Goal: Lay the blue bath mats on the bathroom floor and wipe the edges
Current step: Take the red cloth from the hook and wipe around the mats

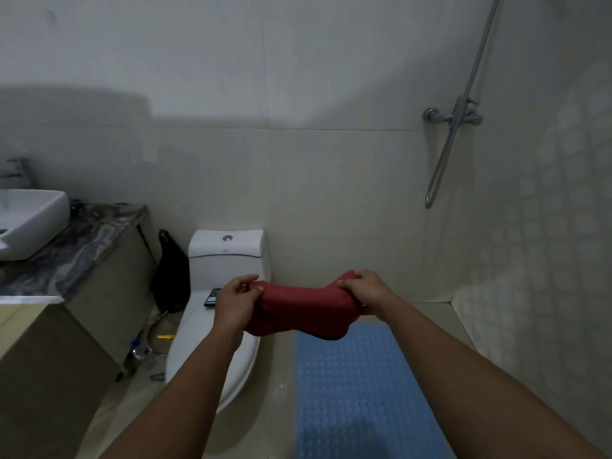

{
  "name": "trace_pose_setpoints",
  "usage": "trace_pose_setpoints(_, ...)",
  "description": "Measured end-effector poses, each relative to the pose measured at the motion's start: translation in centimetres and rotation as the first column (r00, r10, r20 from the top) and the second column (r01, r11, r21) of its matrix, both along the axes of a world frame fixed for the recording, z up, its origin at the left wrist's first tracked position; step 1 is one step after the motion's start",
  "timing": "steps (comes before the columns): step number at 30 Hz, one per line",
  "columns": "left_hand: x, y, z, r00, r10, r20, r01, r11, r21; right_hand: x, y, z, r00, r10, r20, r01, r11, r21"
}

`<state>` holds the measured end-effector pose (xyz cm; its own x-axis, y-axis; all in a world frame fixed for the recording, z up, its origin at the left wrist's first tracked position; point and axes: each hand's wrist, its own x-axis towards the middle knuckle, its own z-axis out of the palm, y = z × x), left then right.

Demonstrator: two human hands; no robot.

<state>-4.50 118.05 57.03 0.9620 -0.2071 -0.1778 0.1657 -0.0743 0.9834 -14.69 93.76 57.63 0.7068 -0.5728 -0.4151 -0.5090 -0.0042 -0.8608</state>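
Both hands up in front of me now, and between them a soft dark-red cloth, stretched out and sagging in the middle. My left hand has its grip clenched on the cloth's left end, thumb on top, fingers curled under. My right hand is pinching the bunched right corner, grip closed tight on it. This thing is light and limp, no stiffness at all; it droops wherever I'm not holding, so I'd say wad it into one palm before wiping.

Below the right grip, a pale blue studded rubber bath mat lies flat on the beige tiled floor, running back toward me. It looks flexible, probably floppy if lifted, so it's best taken by a corner or short edge. Only one mat is in view. Under the left grip sits the white ceramic toilet, lid down, just beside the mat's left edge. The wiping hasn't started, by my read.
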Motion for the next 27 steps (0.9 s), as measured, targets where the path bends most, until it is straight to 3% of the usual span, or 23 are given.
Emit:
trace_pose_setpoints(5,0.8,1.1,0.3,0.999,0.041,0.001,-0.041,0.999,-0.025,-0.4,-0.9,1.0,0.992,-0.047,0.120,0.019,0.975,0.223)
trace_pose_setpoints(7,1.1,1.3,0.3,0.998,0.055,0.030,-0.054,0.998,-0.022,-0.6,-1.3,1.0,0.986,-0.060,0.154,0.021,0.969,0.245)
trace_pose_setpoints(11,1.0,1.6,0.9,0.997,0.012,0.082,-0.014,1.000,0.025,-0.9,-1.5,1.2,0.975,0.014,0.221,-0.063,0.974,0.216)
trace_pose_setpoints(15,2.0,2.6,0.7,0.998,-0.056,0.016,0.054,0.994,0.094,-1.1,-1.9,1.6,0.968,0.101,0.230,-0.143,0.974,0.175)
trace_pose_setpoints(21,2.1,3.8,-0.7,0.999,0.032,0.035,-0.037,0.988,0.150,-1.1,-1.5,0.6,0.975,0.186,0.121,-0.176,0.980,-0.093)
trace_pose_setpoints(23,2.1,4.1,-1.0,0.994,-0.024,0.104,-0.007,0.958,0.286,-1.2,-1.4,0.3,0.975,0.201,0.093,-0.182,0.967,-0.179)
trace_pose_setpoints(25,1.7,4.3,-1.1,0.970,-0.132,0.204,-0.003,0.833,0.553,-1.3,-1.4,-0.1,0.976,0.210,0.060,-0.188,0.949,-0.252)
trace_pose_setpoints(27,1.1,4.4,-1.0,0.946,-0.189,0.264,-0.053,0.714,0.699,-1.3,-1.4,-0.6,0.975,0.220,0.033,-0.199,0.928,-0.314)
